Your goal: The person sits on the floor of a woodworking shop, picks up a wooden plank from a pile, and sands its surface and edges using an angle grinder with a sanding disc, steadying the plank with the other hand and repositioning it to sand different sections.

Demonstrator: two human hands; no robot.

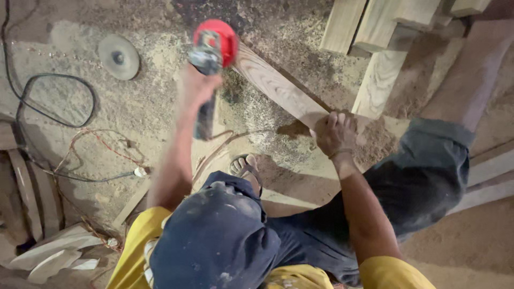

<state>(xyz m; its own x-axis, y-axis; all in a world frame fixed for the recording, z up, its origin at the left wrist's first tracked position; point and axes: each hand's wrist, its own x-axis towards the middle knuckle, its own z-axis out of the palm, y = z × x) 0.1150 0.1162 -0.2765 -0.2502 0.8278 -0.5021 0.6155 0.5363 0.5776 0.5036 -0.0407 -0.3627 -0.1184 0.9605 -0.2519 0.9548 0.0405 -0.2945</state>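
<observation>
One long wooden board (278, 88) lies on the sawdust-covered floor (69, 37), its long axis running from about ten o'clock down to four o'clock across the middle of the view. Several more planks, four or five as far as the crop allows a count, are stacked at one o'clock (375, 32). The right hand (336, 134) presses down on the board's near end, fingers curled over the wood, holding it in place. The left hand (197, 88) is closed around the dark body of one angle grinder (211, 59), whose red guard sits at the board's far end, at roughly eleven o'clock from the right hand. So the left hand works the far part of the board while the right is nearer its lower end. One sandalled foot (245, 167) shows between the arms. One loose grey disc (119, 56) lies at ten o'clock, and one black cable (56, 101) loops at nine o'clock.
</observation>
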